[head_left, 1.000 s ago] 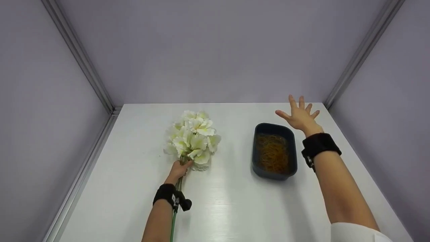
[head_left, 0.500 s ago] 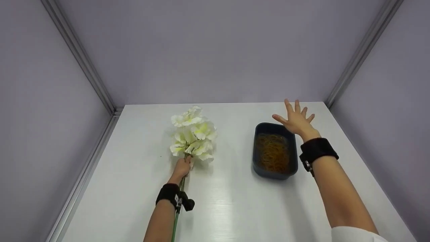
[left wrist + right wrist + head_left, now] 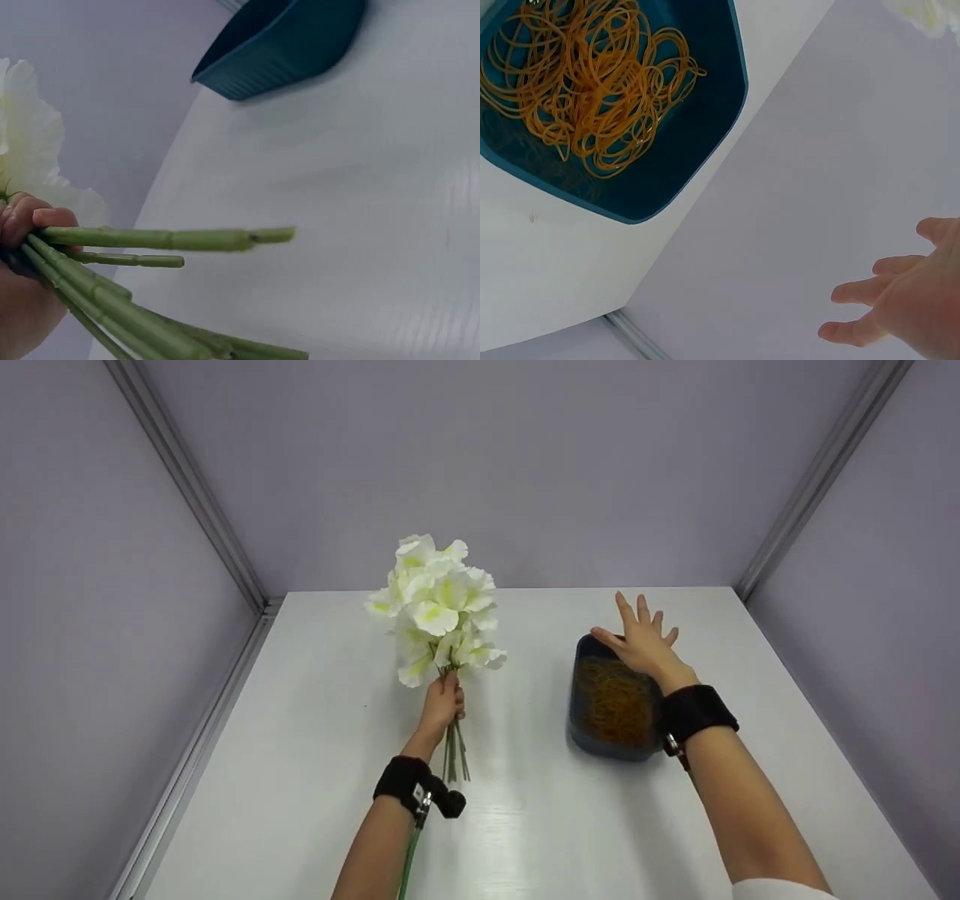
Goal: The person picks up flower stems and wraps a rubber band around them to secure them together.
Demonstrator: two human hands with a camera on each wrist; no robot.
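My left hand (image 3: 442, 703) grips a bunch of white artificial flowers (image 3: 437, 609) by their green stems (image 3: 453, 750) and holds it upright above the white table (image 3: 525, 825). The left wrist view shows the cut stem ends (image 3: 165, 240) sticking out past my fingers (image 3: 37, 219). My right hand (image 3: 637, 643) hovers with fingers spread over the far end of a dark blue tub (image 3: 579, 735). The tub holds a tangle of orange rubber bands (image 3: 592, 82). In the right wrist view my right hand (image 3: 900, 300) is open and holds nothing.
Lilac walls enclose the table on three sides, with metal corner rails at the left (image 3: 195, 510) and right (image 3: 817, 480). Each wrist carries a black band with a camera (image 3: 439, 802). Bare table lies in front of the tub and the flowers.
My left hand has lifted the flowers off the table and tilted them upright, moving slightly right. My right hand has drifted left and nearer, from beyond the tub to over its far end.
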